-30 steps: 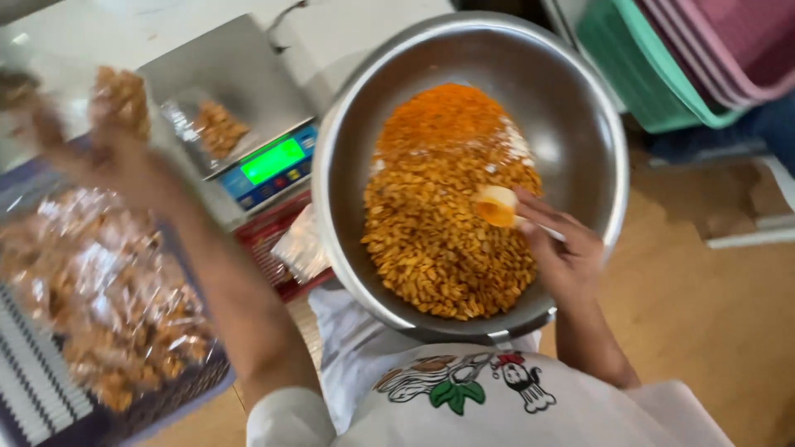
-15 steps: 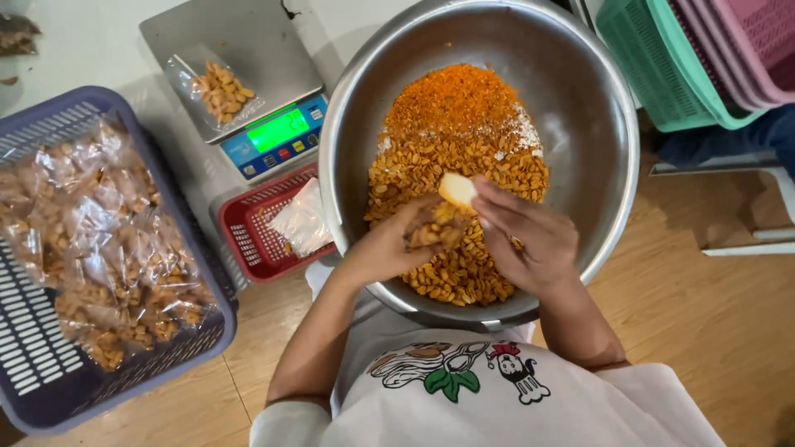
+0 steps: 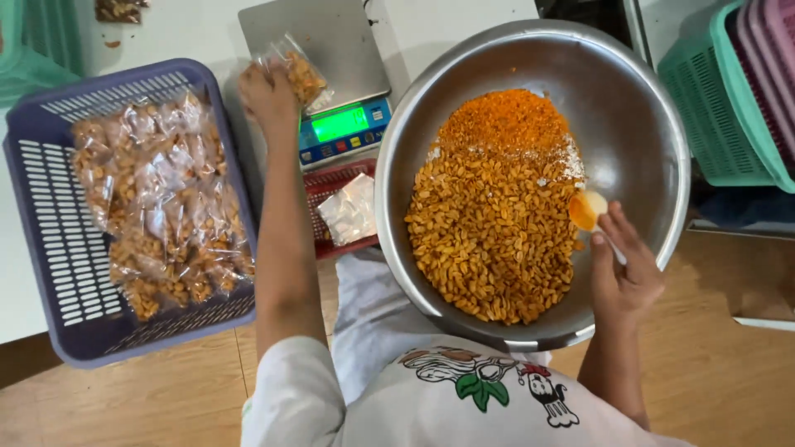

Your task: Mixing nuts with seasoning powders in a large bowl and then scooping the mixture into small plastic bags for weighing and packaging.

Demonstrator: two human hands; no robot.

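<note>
Fingers of the left hand (image 3: 267,93) were closed on the edge of a small clear bag of snack (image 3: 300,73), which lay on the steel platform of a digital scale (image 3: 331,58) whose green display was lit. The left arm stretched out across the gap between a purple slotted basket (image 3: 50,207), piled with filled clear bags (image 3: 157,199), and a small red basket (image 3: 331,178) holding empty clear bags. The right hand (image 3: 625,273) was curled around the handle of a small spoon (image 3: 586,209), whose bowl rested over the right edge of the orange-coated snack heap (image 3: 497,223) inside a large steel bowl (image 3: 646,132). A mound of orange powder sat at the far side of the heap. Stacked green and pink baskets (image 3: 745,91) stood to the right of the bowl.
</note>
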